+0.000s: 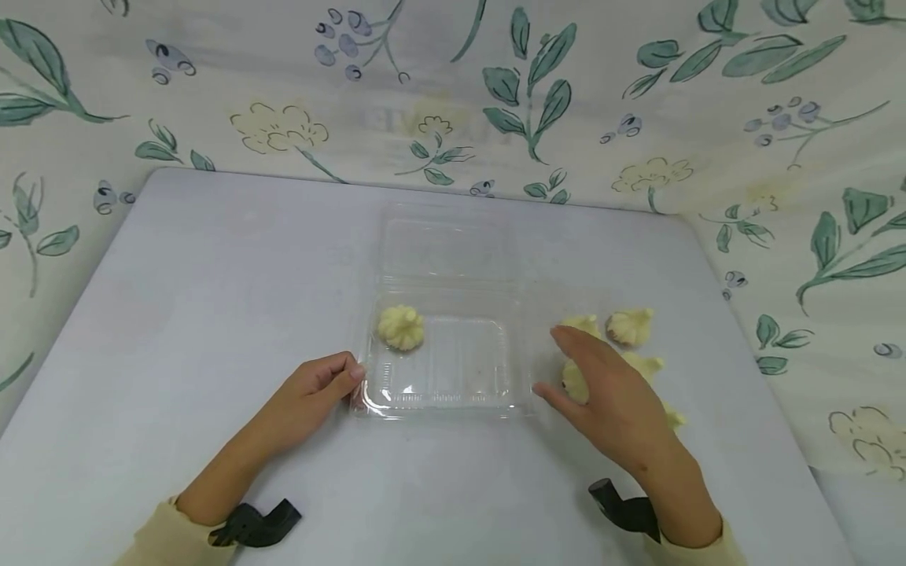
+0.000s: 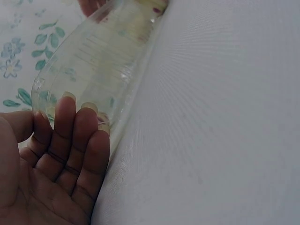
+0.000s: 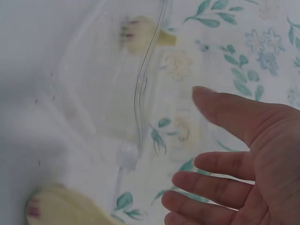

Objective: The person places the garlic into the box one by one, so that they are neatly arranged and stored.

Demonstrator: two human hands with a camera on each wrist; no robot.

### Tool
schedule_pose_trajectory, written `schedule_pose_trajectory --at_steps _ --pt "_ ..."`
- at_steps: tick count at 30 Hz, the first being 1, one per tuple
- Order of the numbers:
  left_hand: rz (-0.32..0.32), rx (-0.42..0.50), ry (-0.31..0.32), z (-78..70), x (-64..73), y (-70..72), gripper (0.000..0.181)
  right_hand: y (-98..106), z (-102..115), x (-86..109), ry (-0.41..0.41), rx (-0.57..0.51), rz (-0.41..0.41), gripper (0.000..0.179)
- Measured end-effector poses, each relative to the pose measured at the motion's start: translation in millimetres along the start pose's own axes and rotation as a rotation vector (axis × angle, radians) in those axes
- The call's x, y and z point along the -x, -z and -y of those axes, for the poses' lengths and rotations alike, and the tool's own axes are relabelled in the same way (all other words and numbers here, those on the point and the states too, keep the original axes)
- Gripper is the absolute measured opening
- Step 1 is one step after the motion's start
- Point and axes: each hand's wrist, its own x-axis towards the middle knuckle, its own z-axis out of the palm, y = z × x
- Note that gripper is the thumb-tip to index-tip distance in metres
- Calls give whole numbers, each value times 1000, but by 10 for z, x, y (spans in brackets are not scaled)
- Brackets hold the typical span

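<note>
A clear plastic clamshell container (image 1: 453,362) lies open on the table, its lid (image 1: 449,248) folded back at the far side. One pale yellow garlic bulb (image 1: 401,328) sits in its left part. My left hand (image 1: 304,405) pinches the container's left rim between thumb and fingers; the left wrist view shows the fingertips (image 2: 65,110) against the clear wall. To the right of the container, my right hand (image 1: 623,401) hovers with fingers extended, partly hiding several more garlic bulbs (image 1: 630,326). In the right wrist view nothing lies between its thumb and fingers, and a bulb (image 3: 65,206) shows below.
The white table (image 1: 212,299) carries the container and bulbs. Behind it and along its sides hangs a white cloth (image 1: 439,94) printed with leaves, flowers and berries. A black wrist mount (image 1: 258,525) sits on my left wrist, another (image 1: 623,507) on the right.
</note>
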Motion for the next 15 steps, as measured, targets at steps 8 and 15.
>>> schedule_pose_trajectory --at_steps 8,15 --pt "1 -1 11 -21 4 -16 29 136 -146 167 -218 29 77 73" --pt "-4 -20 19 -19 9 -8 29 147 -278 268 -270 39 84 72"
